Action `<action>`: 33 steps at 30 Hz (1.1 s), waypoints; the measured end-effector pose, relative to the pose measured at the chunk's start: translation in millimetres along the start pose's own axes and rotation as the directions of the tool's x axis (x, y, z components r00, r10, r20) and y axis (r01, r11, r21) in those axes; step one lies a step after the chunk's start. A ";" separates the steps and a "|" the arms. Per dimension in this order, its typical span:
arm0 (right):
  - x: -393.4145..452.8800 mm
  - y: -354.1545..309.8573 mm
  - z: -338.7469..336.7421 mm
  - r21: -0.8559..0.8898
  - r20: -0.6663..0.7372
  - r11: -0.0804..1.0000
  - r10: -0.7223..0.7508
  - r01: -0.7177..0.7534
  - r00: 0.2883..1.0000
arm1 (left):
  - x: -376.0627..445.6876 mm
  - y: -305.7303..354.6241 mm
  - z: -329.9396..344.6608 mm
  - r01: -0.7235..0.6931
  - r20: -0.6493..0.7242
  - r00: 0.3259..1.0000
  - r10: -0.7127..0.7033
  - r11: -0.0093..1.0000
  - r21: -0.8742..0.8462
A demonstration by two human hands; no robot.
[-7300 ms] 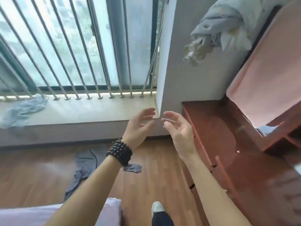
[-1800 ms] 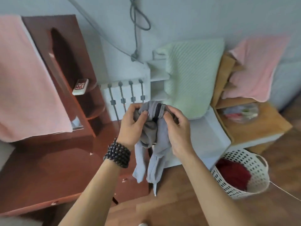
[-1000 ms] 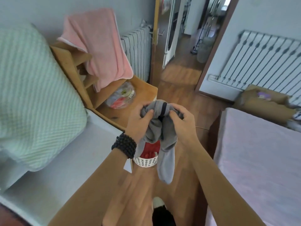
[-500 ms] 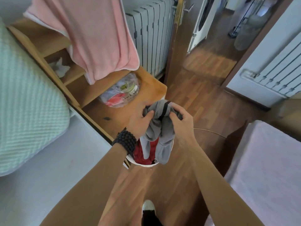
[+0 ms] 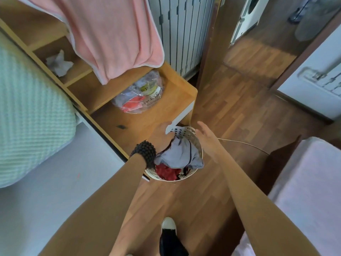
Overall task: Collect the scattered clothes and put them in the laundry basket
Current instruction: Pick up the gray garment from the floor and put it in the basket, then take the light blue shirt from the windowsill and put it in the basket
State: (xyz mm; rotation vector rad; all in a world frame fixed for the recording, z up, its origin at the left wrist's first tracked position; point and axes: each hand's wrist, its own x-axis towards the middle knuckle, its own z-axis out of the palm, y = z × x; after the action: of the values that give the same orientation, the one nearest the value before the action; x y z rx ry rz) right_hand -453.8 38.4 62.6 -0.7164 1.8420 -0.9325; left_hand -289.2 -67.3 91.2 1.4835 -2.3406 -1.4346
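Note:
A white perforated laundry basket [image 5: 191,134] stands on the wooden floor beside a low wooden cabinet. A grey garment [image 5: 180,155] lies inside it on top of red clothes [image 5: 166,172]. My left hand [image 5: 162,129], with a black bead bracelet at the wrist, hovers over the basket's left side, fingers spread and empty. My right hand [image 5: 207,138] is open over the basket's right rim, palm turned inward, holding nothing.
A wooden cabinet [image 5: 177,93] carries a clear plastic bag [image 5: 142,97] and a draped pink towel [image 5: 114,34]. A green blanket [image 5: 27,115] lies left on a white surface. A bed [image 5: 310,191] is at the right; a thin cord [image 5: 243,143] crosses the floor. My shoe [image 5: 168,230] is below.
Both hands held the bunched grey garment above the basket; now they have let go and spread apart, and the garment lies in the basket. The view tilted further down.

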 end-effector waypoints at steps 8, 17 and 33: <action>-23.4 10.1 12.7 0.113 -0.062 0.992 -0.044 0.051 0.997 | -10.3 -9.1 10.2 0.004 0.006 1.000 -0.003 0.992 -0.129; -76.7 -65.7 52.2 0.044 -0.048 0.952 -0.300 0.302 0.953 | -76.3 -7.0 -62.1 -0.145 -0.184 0.978 0.097 0.952 -0.270; -317.4 -241.0 378.3 0.331 0.411 0.598 -0.788 0.730 0.459 | -478.9 -170.0 -256.1 -0.269 -0.863 0.504 -0.027 0.945 -0.187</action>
State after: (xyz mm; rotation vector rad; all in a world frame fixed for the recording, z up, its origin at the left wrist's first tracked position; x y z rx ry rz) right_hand 40.3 43.1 302.9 -1.6346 0.9044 -1.2163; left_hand 208.7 83.6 321.8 1.4081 -1.4616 -0.6584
